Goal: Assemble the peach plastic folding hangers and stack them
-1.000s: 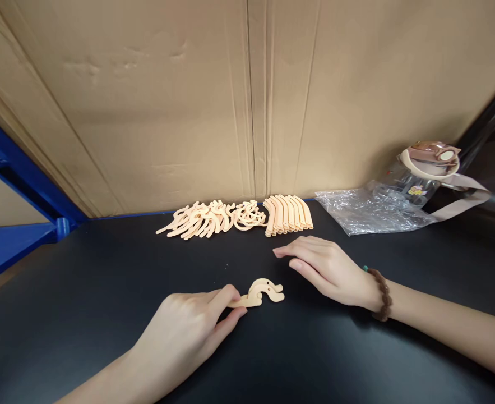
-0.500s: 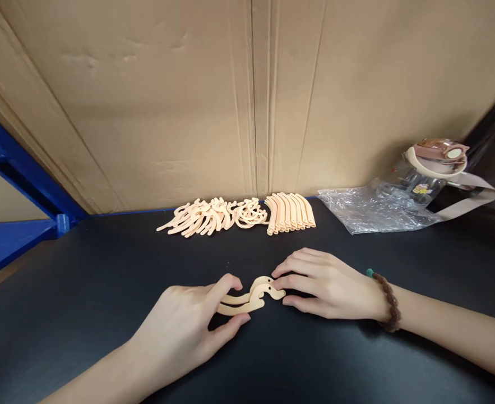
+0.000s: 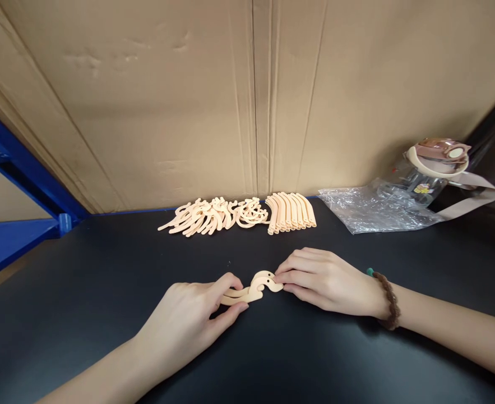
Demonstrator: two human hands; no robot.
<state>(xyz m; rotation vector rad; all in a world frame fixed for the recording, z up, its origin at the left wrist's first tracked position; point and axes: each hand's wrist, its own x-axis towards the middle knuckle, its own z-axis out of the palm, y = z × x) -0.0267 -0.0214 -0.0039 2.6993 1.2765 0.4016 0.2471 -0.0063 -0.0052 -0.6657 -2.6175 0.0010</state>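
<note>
Two flat beige hooked pieces point(image 3: 253, 292) lie side by side on the black tabletop, one just behind the other. Each has a curved, swan-like end with a small dark hole. My left hand point(image 3: 199, 311) is closed around their straight ends, thumb along the near edge and index finger over the far side; its other fingers are hidden. At the curved ends, my right hand point(image 3: 323, 280) presses its fingertips and thumb together on the tips. Both hands rest low over the table.
Farther back lie a pile of similar beige hooked pieces point(image 3: 203, 217), some beige rounded pieces point(image 3: 251, 213) and a row of curved beige tubes point(image 3: 291, 213). A clear plastic bag point(image 3: 373, 210) and a strapped bottle point(image 3: 430, 168) sit at the right. Behind stands a cardboard wall point(image 3: 167, 101).
The two hooked pieces have shifted slightly away from me and sit closer together. My left thumb has come in against the near edge, and my right thumb has moved up to the tips.
</note>
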